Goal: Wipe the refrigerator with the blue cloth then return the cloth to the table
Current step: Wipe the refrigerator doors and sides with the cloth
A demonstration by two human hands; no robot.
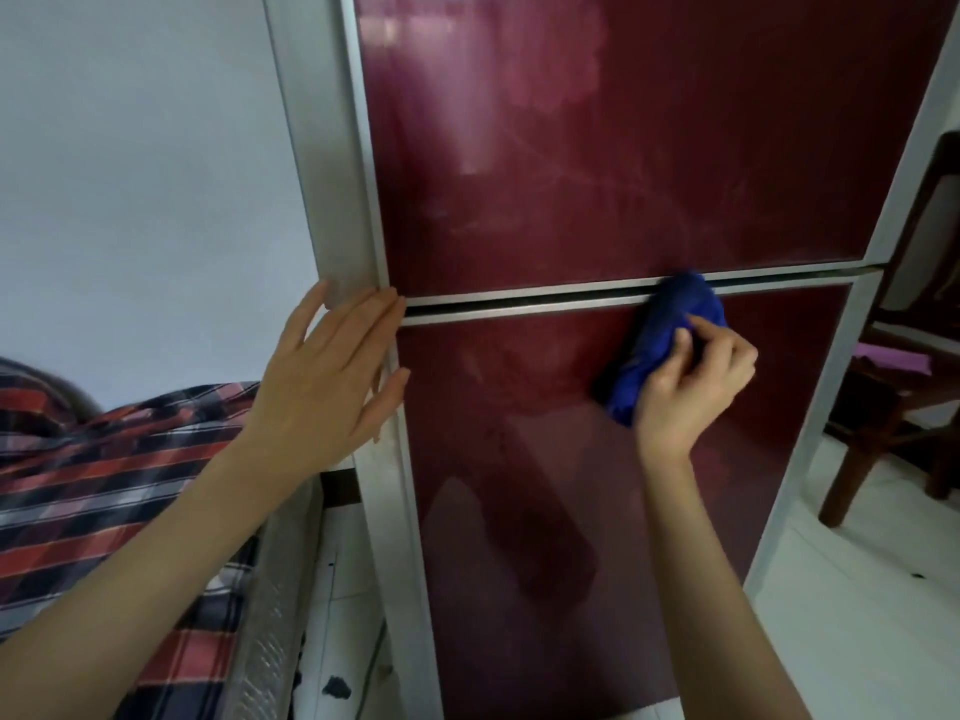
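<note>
A tall refrigerator (597, 163) with two dark red glossy doors and silver trim fills the middle of the view. My right hand (693, 387) is shut on a bunched blue cloth (670, 330), which presses against the top of the lower door and reaches into the gap between the doors. My left hand (332, 371) lies flat with fingers spread against the refrigerator's silver left edge, level with that gap. The table is not in view.
A bed with a red, black and white plaid blanket (104, 459) stands close on the left against a white wall (145, 174). A dark wooden chair (904, 366) with a pink cloth on its seat stands right of the refrigerator. White tiled floor (852, 615) lies below.
</note>
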